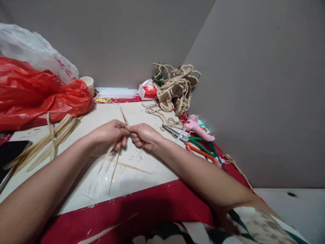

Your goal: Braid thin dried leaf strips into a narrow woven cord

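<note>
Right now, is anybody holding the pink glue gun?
No, the pink glue gun lies untouched beside the green-handled scissors.

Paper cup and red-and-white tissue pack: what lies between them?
In the head view, a row of translucent sticks lies between the paper cup and the tissue pack.

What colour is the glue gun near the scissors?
The glue gun is pink, seen in the head view.
</note>
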`<state>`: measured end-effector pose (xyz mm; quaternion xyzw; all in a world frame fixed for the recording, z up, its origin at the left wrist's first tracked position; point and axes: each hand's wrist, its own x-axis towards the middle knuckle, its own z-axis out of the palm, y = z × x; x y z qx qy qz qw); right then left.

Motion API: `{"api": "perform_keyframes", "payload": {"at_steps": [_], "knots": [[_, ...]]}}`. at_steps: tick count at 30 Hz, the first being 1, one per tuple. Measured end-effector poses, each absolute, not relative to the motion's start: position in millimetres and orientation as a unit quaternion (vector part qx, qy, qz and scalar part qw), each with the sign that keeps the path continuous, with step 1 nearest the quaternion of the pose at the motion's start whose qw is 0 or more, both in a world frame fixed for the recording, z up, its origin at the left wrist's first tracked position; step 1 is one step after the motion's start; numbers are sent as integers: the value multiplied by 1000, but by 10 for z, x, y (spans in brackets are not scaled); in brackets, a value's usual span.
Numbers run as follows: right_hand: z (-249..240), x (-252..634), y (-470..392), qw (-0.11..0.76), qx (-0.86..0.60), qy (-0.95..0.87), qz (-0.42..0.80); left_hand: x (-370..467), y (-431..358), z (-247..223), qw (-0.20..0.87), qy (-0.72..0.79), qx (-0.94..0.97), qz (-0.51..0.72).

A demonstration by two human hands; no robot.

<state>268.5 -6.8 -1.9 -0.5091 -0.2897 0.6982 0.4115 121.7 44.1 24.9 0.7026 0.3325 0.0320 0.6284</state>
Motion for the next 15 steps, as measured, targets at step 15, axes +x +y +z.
{"api": "perform_keyframes", "payload": {"at_steps": [15], "knots": [[-62, 2595, -69, 408, -451, -245, 754, 1258, 166, 378, 587, 466, 661, 30]]}}
